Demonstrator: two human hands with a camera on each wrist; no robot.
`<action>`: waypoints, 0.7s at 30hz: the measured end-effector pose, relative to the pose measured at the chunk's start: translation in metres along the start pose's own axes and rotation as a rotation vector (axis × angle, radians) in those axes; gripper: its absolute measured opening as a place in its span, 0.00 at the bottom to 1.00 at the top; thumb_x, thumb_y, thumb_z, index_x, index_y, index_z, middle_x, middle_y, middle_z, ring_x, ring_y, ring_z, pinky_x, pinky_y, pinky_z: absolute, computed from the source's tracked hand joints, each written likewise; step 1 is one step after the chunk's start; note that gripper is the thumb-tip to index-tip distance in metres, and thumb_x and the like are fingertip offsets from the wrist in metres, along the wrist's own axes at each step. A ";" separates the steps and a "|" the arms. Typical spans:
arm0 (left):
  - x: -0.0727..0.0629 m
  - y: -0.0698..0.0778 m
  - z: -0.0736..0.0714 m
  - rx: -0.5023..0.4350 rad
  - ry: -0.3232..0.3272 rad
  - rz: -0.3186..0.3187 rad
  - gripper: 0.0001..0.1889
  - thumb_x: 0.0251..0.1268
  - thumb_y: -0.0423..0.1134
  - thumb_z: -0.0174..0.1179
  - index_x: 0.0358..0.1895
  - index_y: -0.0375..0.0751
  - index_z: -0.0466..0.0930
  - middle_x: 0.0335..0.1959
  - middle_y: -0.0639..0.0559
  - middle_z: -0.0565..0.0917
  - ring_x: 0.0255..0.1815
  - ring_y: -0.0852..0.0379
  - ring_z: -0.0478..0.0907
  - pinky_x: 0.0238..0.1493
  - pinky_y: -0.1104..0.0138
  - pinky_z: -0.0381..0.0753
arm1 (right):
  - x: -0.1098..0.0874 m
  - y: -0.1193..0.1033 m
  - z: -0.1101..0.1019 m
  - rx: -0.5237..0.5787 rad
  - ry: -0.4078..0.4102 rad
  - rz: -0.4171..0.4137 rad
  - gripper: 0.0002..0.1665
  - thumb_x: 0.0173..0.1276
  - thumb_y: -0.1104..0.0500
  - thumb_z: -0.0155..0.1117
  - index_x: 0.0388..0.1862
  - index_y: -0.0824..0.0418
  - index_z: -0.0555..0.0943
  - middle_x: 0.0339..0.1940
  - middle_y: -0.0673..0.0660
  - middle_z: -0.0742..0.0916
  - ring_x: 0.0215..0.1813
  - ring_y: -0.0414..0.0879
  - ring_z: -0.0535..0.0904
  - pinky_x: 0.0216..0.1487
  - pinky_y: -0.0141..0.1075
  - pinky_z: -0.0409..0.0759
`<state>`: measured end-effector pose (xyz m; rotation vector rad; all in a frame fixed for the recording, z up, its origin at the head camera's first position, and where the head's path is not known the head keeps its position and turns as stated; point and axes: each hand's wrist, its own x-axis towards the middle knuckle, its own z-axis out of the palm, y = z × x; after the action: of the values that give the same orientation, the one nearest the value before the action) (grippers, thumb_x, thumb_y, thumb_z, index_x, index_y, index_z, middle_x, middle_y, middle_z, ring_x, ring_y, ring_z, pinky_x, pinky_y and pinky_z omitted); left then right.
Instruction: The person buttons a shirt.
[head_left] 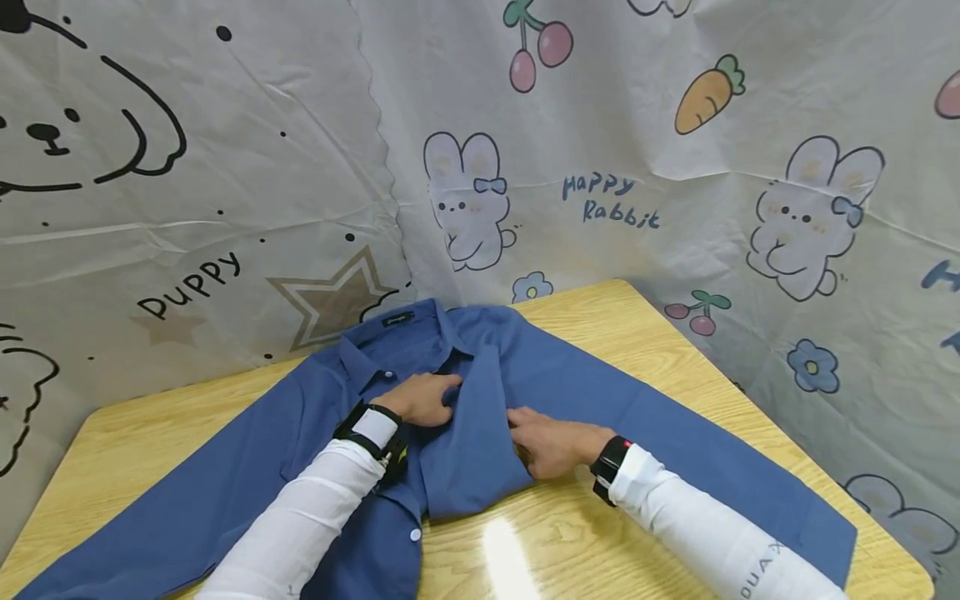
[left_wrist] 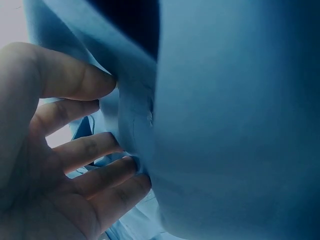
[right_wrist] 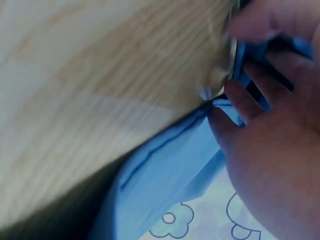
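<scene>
The shirt (head_left: 247,467) lay on the table (head_left: 142,425), its flap (head_left: 480,450) running lengthwise between both hands — left hand (head_left: 423,400) at the flap's left edge, fingers loosely spread; right hand (head_left: 555,443) at its right, pinch unclear.

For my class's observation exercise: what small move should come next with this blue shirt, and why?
I would probably lay the front panel of the shirt flat: it bulges in a loose fold between the left hand and the right hand.
</scene>
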<state>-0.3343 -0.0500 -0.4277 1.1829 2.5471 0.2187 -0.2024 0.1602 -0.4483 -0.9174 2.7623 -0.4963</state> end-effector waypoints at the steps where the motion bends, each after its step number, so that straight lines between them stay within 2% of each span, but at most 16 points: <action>1: 0.000 0.000 0.000 0.001 -0.001 -0.002 0.26 0.57 0.36 0.56 0.63 0.44 0.71 0.56 0.42 0.78 0.56 0.42 0.75 0.53 0.52 0.73 | 0.000 0.000 0.000 0.001 0.017 -0.003 0.14 0.60 0.70 0.57 0.42 0.54 0.80 0.50 0.51 0.72 0.55 0.48 0.67 0.56 0.37 0.66; 4: -0.001 0.001 -0.001 -0.003 -0.002 -0.015 0.26 0.57 0.36 0.57 0.62 0.44 0.71 0.56 0.42 0.78 0.56 0.42 0.75 0.52 0.52 0.73 | 0.001 -0.001 0.002 -0.010 0.098 -0.026 0.10 0.66 0.66 0.60 0.44 0.55 0.83 0.48 0.51 0.75 0.51 0.46 0.70 0.55 0.36 0.69; 6: -0.001 0.003 -0.002 -0.011 -0.003 -0.023 0.26 0.58 0.37 0.57 0.63 0.43 0.71 0.56 0.42 0.77 0.56 0.42 0.74 0.54 0.52 0.72 | 0.002 0.000 0.003 -0.022 0.151 -0.036 0.10 0.67 0.63 0.63 0.45 0.54 0.84 0.46 0.51 0.76 0.47 0.45 0.71 0.52 0.34 0.70; 10: 0.000 0.003 -0.003 -0.023 0.000 -0.036 0.28 0.58 0.38 0.57 0.65 0.42 0.69 0.59 0.41 0.76 0.60 0.42 0.71 0.58 0.52 0.70 | 0.002 0.001 0.006 -0.076 0.210 -0.050 0.09 0.68 0.65 0.60 0.39 0.53 0.85 0.44 0.50 0.75 0.45 0.45 0.67 0.47 0.35 0.68; 13: 0.001 0.002 -0.003 -0.025 0.002 -0.034 0.29 0.58 0.38 0.57 0.66 0.40 0.68 0.61 0.40 0.74 0.62 0.42 0.69 0.61 0.52 0.67 | 0.000 0.001 0.008 -0.099 0.233 -0.050 0.12 0.66 0.68 0.57 0.32 0.52 0.82 0.43 0.50 0.71 0.46 0.45 0.64 0.47 0.35 0.66; 18: 0.002 0.000 -0.003 -0.040 0.006 -0.038 0.29 0.60 0.40 0.56 0.67 0.40 0.68 0.62 0.40 0.73 0.64 0.43 0.68 0.62 0.53 0.66 | -0.003 -0.001 0.006 -0.031 0.246 -0.071 0.15 0.62 0.70 0.56 0.34 0.50 0.81 0.44 0.49 0.70 0.50 0.45 0.63 0.49 0.37 0.63; 20: 0.003 -0.001 -0.004 -0.053 0.005 -0.052 0.29 0.62 0.43 0.56 0.68 0.42 0.68 0.63 0.41 0.73 0.64 0.43 0.68 0.62 0.53 0.66 | -0.004 -0.004 0.003 0.022 0.233 -0.081 0.17 0.63 0.70 0.55 0.41 0.50 0.81 0.46 0.48 0.73 0.53 0.43 0.65 0.53 0.35 0.64; 21: 0.003 -0.001 -0.004 -0.059 0.006 -0.056 0.29 0.62 0.45 0.56 0.68 0.42 0.67 0.63 0.41 0.73 0.64 0.43 0.68 0.62 0.53 0.66 | -0.005 -0.006 0.002 0.051 0.220 -0.075 0.17 0.64 0.71 0.54 0.41 0.50 0.80 0.44 0.47 0.74 0.52 0.42 0.66 0.52 0.34 0.65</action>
<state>-0.3382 -0.0479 -0.4251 1.0889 2.5569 0.2829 -0.1951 0.1581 -0.4478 -1.0133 2.9008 -0.7173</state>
